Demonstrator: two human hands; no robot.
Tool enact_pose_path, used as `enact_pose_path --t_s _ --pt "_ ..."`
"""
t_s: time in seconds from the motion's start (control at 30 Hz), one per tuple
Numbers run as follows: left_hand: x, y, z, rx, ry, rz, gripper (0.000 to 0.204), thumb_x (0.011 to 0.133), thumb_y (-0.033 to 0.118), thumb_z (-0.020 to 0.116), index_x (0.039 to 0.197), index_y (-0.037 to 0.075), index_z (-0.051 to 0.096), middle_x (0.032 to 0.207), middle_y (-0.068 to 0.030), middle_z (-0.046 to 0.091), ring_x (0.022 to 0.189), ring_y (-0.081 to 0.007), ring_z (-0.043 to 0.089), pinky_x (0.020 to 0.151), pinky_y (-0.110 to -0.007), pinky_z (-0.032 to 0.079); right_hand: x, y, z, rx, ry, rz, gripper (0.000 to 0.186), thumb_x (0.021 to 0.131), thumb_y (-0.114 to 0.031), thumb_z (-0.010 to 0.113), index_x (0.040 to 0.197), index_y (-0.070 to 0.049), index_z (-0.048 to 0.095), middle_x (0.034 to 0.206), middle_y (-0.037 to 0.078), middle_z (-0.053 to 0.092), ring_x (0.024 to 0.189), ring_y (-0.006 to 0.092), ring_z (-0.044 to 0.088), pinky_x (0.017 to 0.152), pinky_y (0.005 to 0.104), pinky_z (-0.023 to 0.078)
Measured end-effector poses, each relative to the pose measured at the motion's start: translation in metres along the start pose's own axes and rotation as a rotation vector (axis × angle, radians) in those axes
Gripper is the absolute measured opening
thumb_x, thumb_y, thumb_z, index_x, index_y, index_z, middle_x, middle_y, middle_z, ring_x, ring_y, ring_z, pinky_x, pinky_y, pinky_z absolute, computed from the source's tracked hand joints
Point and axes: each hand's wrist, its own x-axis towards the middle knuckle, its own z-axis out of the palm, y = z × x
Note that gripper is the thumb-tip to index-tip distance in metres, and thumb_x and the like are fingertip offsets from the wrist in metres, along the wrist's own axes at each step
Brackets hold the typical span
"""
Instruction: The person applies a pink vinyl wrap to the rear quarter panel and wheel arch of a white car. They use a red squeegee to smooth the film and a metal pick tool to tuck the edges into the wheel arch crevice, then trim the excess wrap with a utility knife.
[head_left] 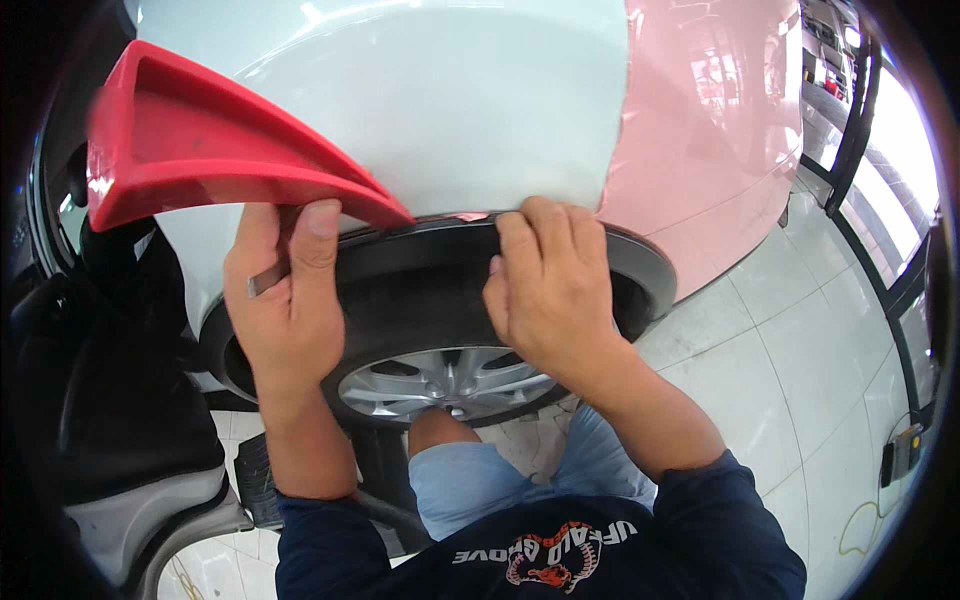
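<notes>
My left hand [285, 300] is closed round a slim metal-grey tool [268, 279], whose end sticks out beside the palm; the rest is hidden. Its thumb and fingertips touch the lower edge of a big red plastic wedge [240, 140]. The wedge's narrow tip sits at the seam between the white fender [470, 110] and the black wheel arch trim [410, 255]. A small scrap of pink film [470, 216] shows in that seam. To the right, my right hand [555, 285] curls its fingers over the trim's upper edge, close to where pink film [710, 130] covers the bodywork.
Below the arch is a tire with a silver wheel [450, 385], close to my knees. An open black car door [130, 400] stands on the left. White floor tiles [760, 390] and a dark-framed glass wall [880, 240] lie to the right, with a small dark device [902, 455] on a cord.
</notes>
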Motion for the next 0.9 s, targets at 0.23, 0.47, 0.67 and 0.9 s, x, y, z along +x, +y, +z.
enact_pose_path --t_s 0.23,0.47,0.67,0.9 --pt "0.007 0.017 0.013 0.015 -0.142 -0.012 0.023 0.102 0.01 0.057 0.117 -0.006 0.061 0.097 -0.0072 0.067 0.087 -0.01 0.059 0.082 -0.024 0.046 0.011 0.017 -0.019 0.564 0.025 0.095 0.05 0.079 -0.014 0.072 0.123 0.004 0.055 0.113 0.021 0.057 0.103 0.0357 0.056 0.09 0.0435 0.046" --pt "0.006 0.013 0.021 0.447 -0.102 0.274 0.028 0.09 0.002 0.063 0.118 -0.001 0.065 0.104 -0.0175 0.069 0.083 -0.0224 0.07 0.072 -0.032 0.055 0.084 0.003 -0.018 1.237 0.17 0.02 0.048 0.083 -0.016 0.073 0.121 0.0 0.048 0.096 0.018 0.064 0.081 0.0344 0.065 0.073 0.04 0.053" --pt "-0.049 -0.024 0.039 0.946 0.04 0.371 0.07 0.064 -0.006 0.067 0.133 -0.002 0.059 0.126 -0.0223 0.064 0.071 -0.0244 0.071 0.058 -0.031 0.057 0.075 0.012 -0.023 1.166 0.139 -0.072 0.036 0.086 0.005 0.057 0.118 -0.001 0.045 0.098 0.014 0.062 0.09 0.0214 0.065 0.081 0.0345 0.055" --pt "-0.054 -0.037 0.031 0.781 0.042 0.354 0.059 0.071 -0.013 0.061 0.128 -0.002 0.062 0.109 -0.0181 0.065 0.086 -0.032 0.071 0.065 -0.036 0.058 0.07 0.006 -0.022 1.278 0.155 0.007 0.033 0.089 0.008 0.051 0.121 0.0 0.048 0.105 0.017 0.063 0.101 0.0277 0.068 0.089 0.0429 0.059"
